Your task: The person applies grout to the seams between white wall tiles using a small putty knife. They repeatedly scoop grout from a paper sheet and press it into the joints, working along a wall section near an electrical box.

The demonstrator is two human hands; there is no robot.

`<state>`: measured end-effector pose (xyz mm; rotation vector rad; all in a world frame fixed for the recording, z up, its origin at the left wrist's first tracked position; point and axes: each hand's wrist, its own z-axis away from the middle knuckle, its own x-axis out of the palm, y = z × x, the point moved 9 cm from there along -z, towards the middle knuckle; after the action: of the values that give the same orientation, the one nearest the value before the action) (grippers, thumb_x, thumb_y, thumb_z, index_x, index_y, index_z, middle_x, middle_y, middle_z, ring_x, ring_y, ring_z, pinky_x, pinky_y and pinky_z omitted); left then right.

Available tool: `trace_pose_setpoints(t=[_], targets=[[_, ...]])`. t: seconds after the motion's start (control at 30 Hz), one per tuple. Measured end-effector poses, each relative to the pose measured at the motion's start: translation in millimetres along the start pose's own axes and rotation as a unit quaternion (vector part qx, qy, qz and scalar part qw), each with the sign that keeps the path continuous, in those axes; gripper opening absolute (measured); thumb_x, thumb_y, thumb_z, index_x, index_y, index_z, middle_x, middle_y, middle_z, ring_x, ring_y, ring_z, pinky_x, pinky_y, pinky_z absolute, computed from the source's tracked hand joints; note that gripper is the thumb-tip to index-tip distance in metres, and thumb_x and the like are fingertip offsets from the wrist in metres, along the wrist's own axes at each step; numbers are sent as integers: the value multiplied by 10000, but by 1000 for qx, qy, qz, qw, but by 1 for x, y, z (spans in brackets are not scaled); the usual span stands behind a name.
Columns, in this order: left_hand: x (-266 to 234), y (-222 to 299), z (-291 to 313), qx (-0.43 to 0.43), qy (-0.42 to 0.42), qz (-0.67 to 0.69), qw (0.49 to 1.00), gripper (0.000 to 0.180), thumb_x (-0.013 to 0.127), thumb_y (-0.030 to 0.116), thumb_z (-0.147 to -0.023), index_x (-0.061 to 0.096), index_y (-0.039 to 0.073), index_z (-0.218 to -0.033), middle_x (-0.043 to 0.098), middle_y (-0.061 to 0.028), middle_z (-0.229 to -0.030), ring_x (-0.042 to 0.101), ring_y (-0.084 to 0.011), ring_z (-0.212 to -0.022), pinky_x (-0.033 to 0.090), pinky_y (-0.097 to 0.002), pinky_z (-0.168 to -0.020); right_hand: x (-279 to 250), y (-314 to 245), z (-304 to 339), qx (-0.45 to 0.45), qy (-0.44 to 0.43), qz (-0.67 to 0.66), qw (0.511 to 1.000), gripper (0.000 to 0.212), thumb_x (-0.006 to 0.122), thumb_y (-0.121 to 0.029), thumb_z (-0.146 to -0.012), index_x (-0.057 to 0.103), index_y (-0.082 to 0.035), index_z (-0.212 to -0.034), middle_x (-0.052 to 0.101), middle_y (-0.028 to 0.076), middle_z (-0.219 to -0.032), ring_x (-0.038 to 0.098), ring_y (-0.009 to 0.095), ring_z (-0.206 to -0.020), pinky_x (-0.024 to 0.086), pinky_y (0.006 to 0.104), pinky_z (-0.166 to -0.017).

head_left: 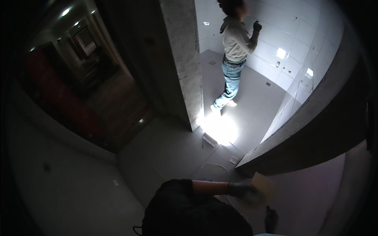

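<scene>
My left arm, in a short dark sleeve, reaches across to the right. My left hand (243,190), in a dark glove, is blurred and appears closed on a flat tan piece (264,188) with straight edges, whose kind I cannot make out. Lower down, near the bottom edge, my right hand (271,221) is also dark-gloved and apart from the tan piece. One fingertip or a small dark thing points up from it; its grip is too dim to tell.
A bright work lamp (210,140) lights the doorway floor, with a cable (216,165) and a small pale block (233,160) nearby. Beyond, a person (234,51) stands in a white-tiled room. A concrete wall end (183,63) rises left of the doorway; a dim corridor (86,67) lies further left.
</scene>
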<state>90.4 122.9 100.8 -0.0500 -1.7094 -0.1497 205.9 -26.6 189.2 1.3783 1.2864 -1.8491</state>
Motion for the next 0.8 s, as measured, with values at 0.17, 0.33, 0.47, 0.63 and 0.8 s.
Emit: trace_pose_setpoints(t=[0.17, 0.33, 0.47, 0.63, 0.8], targets=[[14, 24, 47, 57, 51, 96, 992, 509, 541, 166, -930, 377, -21, -1374, 491, -186, -1346, 510, -281, -1223, 403, -410, -1054, -8, -43, -14, 64, -60, -131, 987, 252, 418, -149, -983, 633, -40, -1059, 621, 143, -892, 580, 278, -875, 454, 380, -791], [34, 36, 65, 57, 70, 77, 993, 512, 531, 185, -937, 372, -52, -1362, 486, -198, -1343, 524, -297, -1203, 405, -397, -1057, -36, -144, -50, -120, 20, 9, 992, 243, 427, -113, -971, 644, -67, -1069, 620, 169, -1035, 573, 329, -1010, 442, 420, -878], [61, 54, 68, 35, 34, 98, 994, 531, 531, 208, -937, 353, -40, -1372, 472, -219, -1341, 531, -303, -1189, 458, -403, -998, -33, -192, -83, -154, 30, -67, 985, 239, 482, -156, -939, 686, -118, -1059, 593, 139, -810, 546, 330, -805, 441, 438, -700], [112, 96, 95, 18, 87, 52, 995, 640, 572, 282, -904, 308, -47, -1385, 420, -278, -1335, 472, -367, -1231, 475, -446, -981, -32, -209, -122, -65, -23, -155, 986, 254, 511, -310, -958, 695, -169, -1061, 657, 110, -856, 623, 252, -718, 500, 361, -663], [131, 128, 91, 11, 174, -109, 979, 669, 562, 321, -889, 321, -80, -1367, 432, -278, -1323, 498, -396, -1196, 470, -482, -977, -41, -203, -129, 20, -64, -54, 996, 381, 536, -467, -918, 671, -145, -1068, 683, 98, -779, 671, 238, -704, 519, 359, -654]])
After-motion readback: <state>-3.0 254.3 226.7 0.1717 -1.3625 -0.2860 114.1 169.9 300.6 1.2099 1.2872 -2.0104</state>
